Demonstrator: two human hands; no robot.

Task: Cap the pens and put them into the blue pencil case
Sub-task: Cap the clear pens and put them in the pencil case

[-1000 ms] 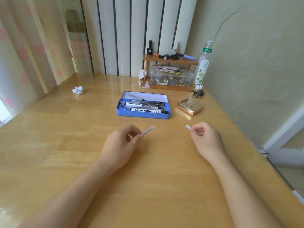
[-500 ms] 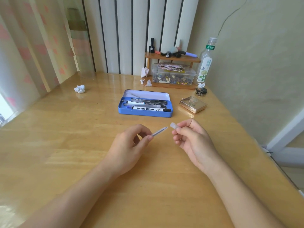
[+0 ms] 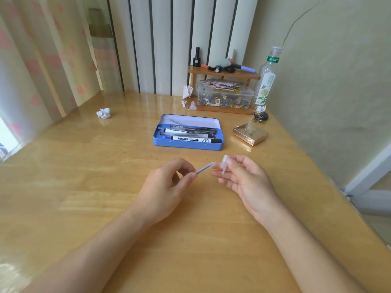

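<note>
My left hand (image 3: 165, 187) grips a thin clear pen (image 3: 205, 167) whose uncapped tip points right and slightly up. My right hand (image 3: 245, 182) pinches a small translucent pen cap (image 3: 224, 163) between thumb and forefinger, just to the right of the pen tip with a small gap between them. Beyond both hands, the open blue pencil case (image 3: 188, 145) lies on the wooden table (image 3: 84, 187) with several pens and markers (image 3: 194, 138) lying lengthwise inside.
A small gold box (image 3: 250, 136) sits right of the case. Further back stand a wooden shelf (image 3: 224, 73) over a clear storage box (image 3: 225, 96), a plastic bottle (image 3: 267, 81) and crumpled paper balls (image 3: 103, 113). A wall runs along the table's right side.
My right hand has moved left with the cap, from well apart to right beside the pen tip. My left hand has held the pen nearly still.
</note>
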